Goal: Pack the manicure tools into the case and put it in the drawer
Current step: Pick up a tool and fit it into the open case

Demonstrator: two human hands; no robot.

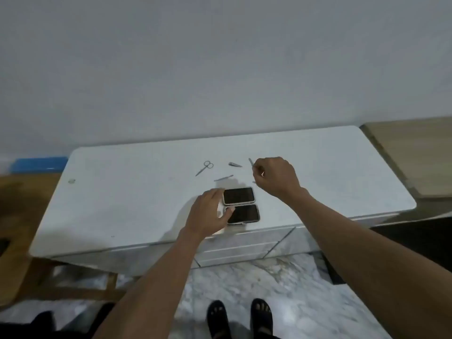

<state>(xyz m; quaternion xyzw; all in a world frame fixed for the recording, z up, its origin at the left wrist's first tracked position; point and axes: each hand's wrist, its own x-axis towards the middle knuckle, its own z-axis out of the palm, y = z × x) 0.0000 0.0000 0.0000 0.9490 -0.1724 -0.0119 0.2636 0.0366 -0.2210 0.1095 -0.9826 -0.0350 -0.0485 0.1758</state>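
Note:
A small manicure case (242, 205) lies open on the white cabinet top (146, 192), both dark halves facing up. My left hand (210, 211) rests on its left edge, thumb on the near half. My right hand (276, 177) is closed around a thin metal tool (251, 163) just above the surface, behind and to the right of the case. Small scissors (205, 168), a nail clipper (235, 164) and a slim metal stick (223, 178) lie loose behind the case.
Closed drawer fronts (244, 245) run below the cabinet's front edge. A wooden surface (415, 152) adjoins on the right, a wooden chair (24, 216) and a blue box (39, 163) on the left. My sandalled feet (239, 316) stand on marble floor.

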